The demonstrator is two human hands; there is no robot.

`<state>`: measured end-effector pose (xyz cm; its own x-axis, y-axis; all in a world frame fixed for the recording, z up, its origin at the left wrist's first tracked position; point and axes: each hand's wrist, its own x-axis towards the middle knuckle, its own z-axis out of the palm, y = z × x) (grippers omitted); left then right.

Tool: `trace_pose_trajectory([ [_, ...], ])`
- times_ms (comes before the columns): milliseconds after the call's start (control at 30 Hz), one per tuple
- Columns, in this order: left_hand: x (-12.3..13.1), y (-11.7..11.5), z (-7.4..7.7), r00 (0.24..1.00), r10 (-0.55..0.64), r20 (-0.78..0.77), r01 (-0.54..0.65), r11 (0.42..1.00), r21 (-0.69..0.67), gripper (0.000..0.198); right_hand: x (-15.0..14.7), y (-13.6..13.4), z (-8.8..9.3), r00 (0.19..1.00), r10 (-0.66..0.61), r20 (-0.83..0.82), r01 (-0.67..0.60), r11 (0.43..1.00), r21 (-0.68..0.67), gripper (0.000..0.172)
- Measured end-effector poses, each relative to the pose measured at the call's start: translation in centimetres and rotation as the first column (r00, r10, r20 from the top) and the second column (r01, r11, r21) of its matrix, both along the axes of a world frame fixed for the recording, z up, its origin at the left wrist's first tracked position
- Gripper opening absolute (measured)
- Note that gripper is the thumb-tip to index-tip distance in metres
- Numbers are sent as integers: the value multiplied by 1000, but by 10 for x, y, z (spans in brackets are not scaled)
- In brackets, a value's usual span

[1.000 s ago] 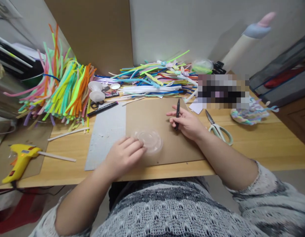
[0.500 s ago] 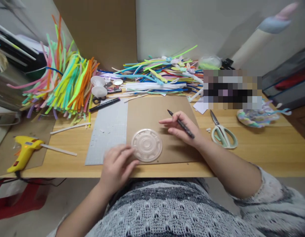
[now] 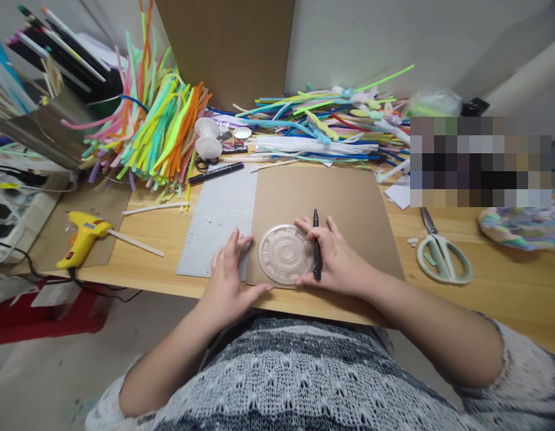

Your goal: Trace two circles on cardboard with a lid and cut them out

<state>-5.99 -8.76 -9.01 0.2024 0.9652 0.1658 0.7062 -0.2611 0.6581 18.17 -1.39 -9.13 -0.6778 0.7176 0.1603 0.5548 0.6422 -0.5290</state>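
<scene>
A clear round plastic lid (image 3: 284, 254) lies flat near the front edge of a brown cardboard sheet (image 3: 335, 194). My right hand (image 3: 333, 256) rests at the lid's right side, fingertips at its rim, with a black marker pen (image 3: 317, 248) held upright against the fingers, its tip pointing away from me. On the other side, my left hand (image 3: 230, 275) is open, thumb and fingers spread apart just left of the lid. That hand hovers over or rests on the grey cutting mat (image 3: 218, 221); contact is unclear.
A yellow glue gun (image 3: 82, 239) with a white stick lies left. Scissors (image 3: 443, 257) lie right of the cardboard. Bundled pipe cleaners (image 3: 160, 131) stand back left, and loose ones (image 3: 313, 131) are heaped behind the cardboard. Another marker (image 3: 217, 172) lies by the mat.
My right hand has come down with the marker to the lid's right rim. My left hand has drawn off the lid's left edge and spread open. The view has shifted left.
</scene>
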Motion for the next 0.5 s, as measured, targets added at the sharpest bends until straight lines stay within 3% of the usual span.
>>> trace_pose_trajectory([
  [367, 4, 10, -3, 1000, -4, 25, 4, 1000, 21, 108, -3, 3, -3, 1000, 19, -10, -19, 999, -41, 68],
  [500, 3, 8, -1, 1000, 3, 30, -3, 1000, 13, 107, 2, 7, 4, 988, -29, -152, 10, 992, -127, 60],
])
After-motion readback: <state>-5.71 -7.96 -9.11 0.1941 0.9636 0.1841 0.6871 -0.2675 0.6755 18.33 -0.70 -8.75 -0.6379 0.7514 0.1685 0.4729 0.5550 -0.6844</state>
